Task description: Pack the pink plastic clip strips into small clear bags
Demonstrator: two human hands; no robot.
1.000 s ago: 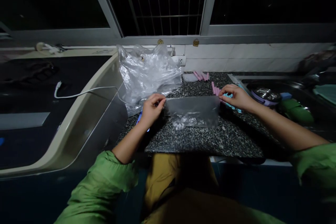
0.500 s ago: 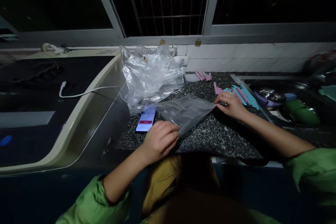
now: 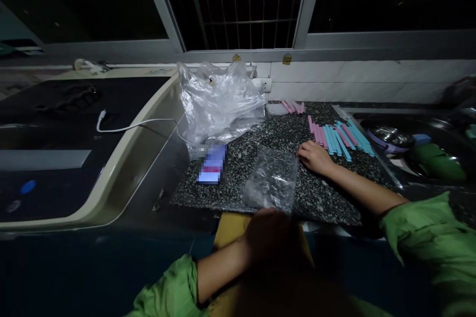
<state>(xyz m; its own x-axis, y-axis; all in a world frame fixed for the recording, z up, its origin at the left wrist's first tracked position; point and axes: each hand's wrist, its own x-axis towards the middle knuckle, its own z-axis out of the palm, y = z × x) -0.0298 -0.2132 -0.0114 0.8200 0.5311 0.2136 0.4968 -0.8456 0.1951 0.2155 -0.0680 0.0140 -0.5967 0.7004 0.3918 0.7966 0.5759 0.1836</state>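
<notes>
Speckled countertop [image 3: 232,195] bears clear plastic bag [image 3: 273,176], flat; likely light, limp, slippery, best held by corners; right hand [image 3: 315,157] pinches far right corner; left hand [image 3: 266,233] at near edge, finger state indiscernible.

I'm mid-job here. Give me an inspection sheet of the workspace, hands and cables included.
Surface: black-and-white speckled stone counter, dimly lit.
Job's things: flat clear plastic bag on the counter, reaching its front edge.
Clutter: crumpled clear plastic sheeting behind; rectangular phone with lit, pixelated screen, left; slim pink and light-blue strips, right.
Hands: right hand at the bag's far right corner; left hand, in shadow, at its near edge; both grips unclear.
Cables: thin white cable, its plug end on the black, cream-rimmed unit at left.
Surroundings: dark barred window, white wall tiles, dark metal sink at right.
</notes>
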